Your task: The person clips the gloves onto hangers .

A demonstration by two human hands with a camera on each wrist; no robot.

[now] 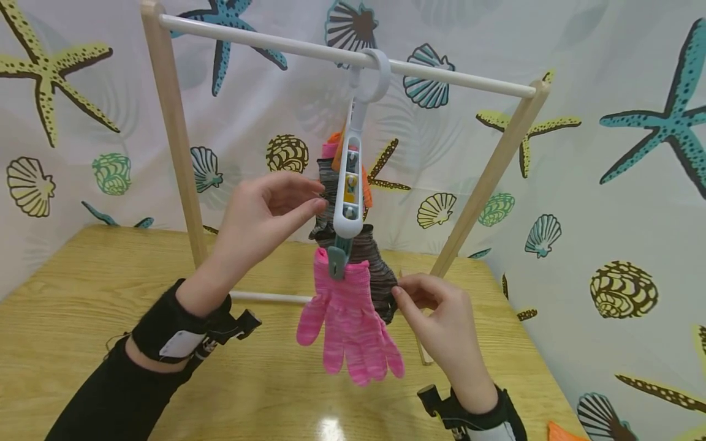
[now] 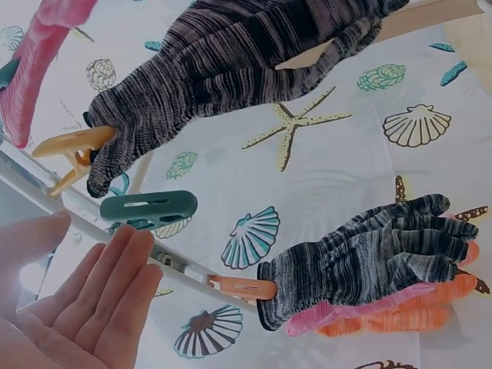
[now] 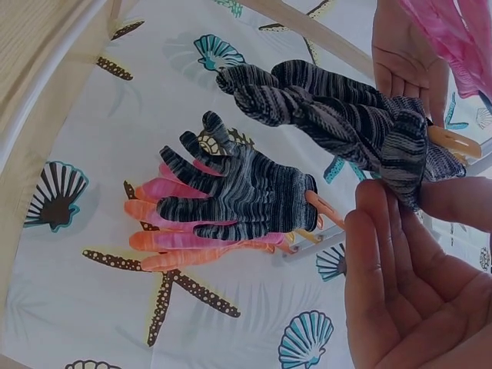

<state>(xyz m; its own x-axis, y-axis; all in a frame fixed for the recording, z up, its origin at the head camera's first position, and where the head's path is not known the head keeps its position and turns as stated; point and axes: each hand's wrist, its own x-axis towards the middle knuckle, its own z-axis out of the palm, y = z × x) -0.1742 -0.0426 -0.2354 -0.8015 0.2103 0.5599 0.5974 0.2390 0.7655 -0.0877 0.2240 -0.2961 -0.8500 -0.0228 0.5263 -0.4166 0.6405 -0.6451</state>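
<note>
My right hand point(image 1: 441, 318) pinches the thumb of a black-and-grey striped knit glove point(image 1: 377, 272) between thumb and forefinger; the right wrist view shows the striped glove point(image 3: 346, 115) from closer up. That glove hangs by its cuff from a yellow clip point(image 2: 77, 144) on a white clip hanger point(image 1: 349, 217). Left of the hanger, my left hand point(image 1: 265, 208) holds nothing, its fingers extended near a dark green clip point(image 2: 148, 207). A pink glove point(image 1: 353, 318) hangs at the near end from a grey-green clip point(image 1: 337, 262), partly covering the striped glove.
The hanger hooks over a white rod point(image 1: 265, 43) on a wooden frame point(image 1: 176, 135). Farther along hang another striped glove point(image 2: 354, 254) and pink and orange gloves point(image 3: 146, 238). Below is a wooden table point(image 1: 248, 373), with something orange point(image 1: 562, 432) at its right edge.
</note>
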